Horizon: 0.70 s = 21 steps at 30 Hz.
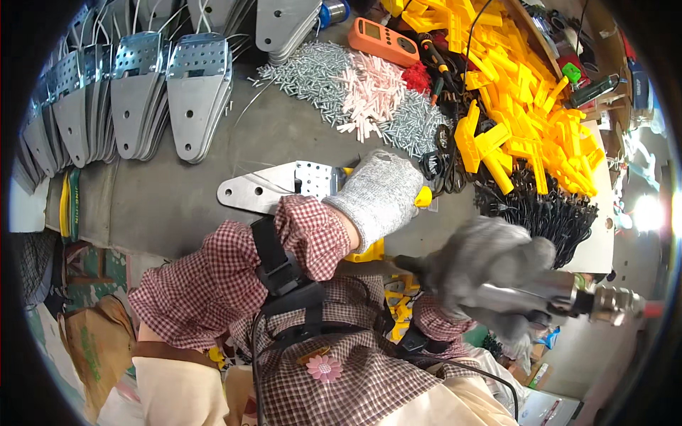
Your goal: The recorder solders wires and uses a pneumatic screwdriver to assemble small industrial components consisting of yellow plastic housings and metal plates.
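My left hand [380,195], in a light grey knit glove, is closed over a yellow plastic part [424,197] whose ends stick out past the glove. Its fingertips are hidden. Beside that hand a flat grey metal plate [245,193] with round holes and a perforated shiny end [312,179] lies on the table, partly covered by my sleeve. To the right, my right hand [490,266], in a darker grey glove and smeared by motion, grips a silver air-powered tool [529,297] with a hose fitting [616,305]. The tool's dark front end points left, near the table edge.
Screws [305,74] and pale pink sleeves [369,92] lie heaped beyond my left hand, by an orange multimeter [383,41]. Yellow plastic parts [526,135] pile up at right above bundled black cables [547,220]. Stacked grey plates [199,106] stand at far left on the table [156,199].
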{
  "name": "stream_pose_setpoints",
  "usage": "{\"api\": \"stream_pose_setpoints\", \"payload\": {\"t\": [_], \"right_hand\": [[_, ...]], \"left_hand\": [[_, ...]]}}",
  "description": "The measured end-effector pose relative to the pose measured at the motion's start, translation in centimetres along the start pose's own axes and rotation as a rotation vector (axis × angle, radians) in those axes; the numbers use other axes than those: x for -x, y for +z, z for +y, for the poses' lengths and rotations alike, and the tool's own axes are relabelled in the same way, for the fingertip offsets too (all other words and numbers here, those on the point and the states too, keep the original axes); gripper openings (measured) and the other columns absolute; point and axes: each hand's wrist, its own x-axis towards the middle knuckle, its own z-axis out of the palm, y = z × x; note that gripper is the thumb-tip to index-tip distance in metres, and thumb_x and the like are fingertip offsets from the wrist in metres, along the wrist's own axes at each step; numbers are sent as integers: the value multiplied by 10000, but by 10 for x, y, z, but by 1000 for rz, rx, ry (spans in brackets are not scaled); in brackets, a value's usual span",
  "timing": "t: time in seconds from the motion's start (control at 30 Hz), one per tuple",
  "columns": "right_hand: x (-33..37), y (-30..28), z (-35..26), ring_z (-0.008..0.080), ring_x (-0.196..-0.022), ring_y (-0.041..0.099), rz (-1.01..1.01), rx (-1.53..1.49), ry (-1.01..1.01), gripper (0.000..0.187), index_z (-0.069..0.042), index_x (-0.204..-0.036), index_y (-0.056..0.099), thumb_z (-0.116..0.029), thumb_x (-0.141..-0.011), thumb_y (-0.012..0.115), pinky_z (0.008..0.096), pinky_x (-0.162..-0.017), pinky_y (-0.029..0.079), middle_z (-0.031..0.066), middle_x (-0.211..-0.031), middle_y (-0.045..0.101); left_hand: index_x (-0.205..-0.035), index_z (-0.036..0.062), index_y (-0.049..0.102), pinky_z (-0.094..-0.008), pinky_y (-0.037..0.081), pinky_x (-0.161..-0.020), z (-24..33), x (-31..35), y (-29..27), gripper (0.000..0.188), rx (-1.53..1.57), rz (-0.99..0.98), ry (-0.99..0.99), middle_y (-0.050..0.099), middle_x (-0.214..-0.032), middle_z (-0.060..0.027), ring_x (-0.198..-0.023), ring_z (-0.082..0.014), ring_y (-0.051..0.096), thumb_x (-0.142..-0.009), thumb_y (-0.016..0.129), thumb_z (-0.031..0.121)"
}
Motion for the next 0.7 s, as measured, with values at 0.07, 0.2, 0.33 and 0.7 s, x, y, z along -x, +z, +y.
{"api": "stream_pose_setpoints", "payload": {"t": [0.07,0.2,0.33,0.7], "right_hand": [[11,-9,13,235,-569,669,-26,-50,-19,497,66,-1127,545,-311,-903,778,349,-442,563,206,-805,666],[-5,-16,23,253,-586,663,-19,-73,-83,488,53,-1063,599,-331,-857,819,379,-493,571,209,-800,665],[-27,-54,-34,234,-647,663,49,-219,678,450,15,-1076,656,-309,-820,837,372,-568,571,153,-842,687],[-39,-53,35,251,-797,685,130,268,407,536,55,-1255,538,-285,-903,755,375,-698,584,225,-1016,672]], "left_hand": [[-956,14,701,-465,524,-821,3,-4,0,347,-7,6,11,690,-903,-180,-895,-371,676,-838,734,338],[-1037,2,676,-463,531,-864,8,-9,-13,379,66,-109,-88,683,-968,-192,-992,-372,669,-872,710,341],[-1164,0,654,-451,552,-846,-35,33,-34,457,45,163,6,704,-1020,-211,-958,-410,680,-895,702,367],[-1314,162,632,-451,563,-841,-51,54,-53,514,416,-92,-277,663,-1020,-187,-968,-368,676,-907,690,470]]}}
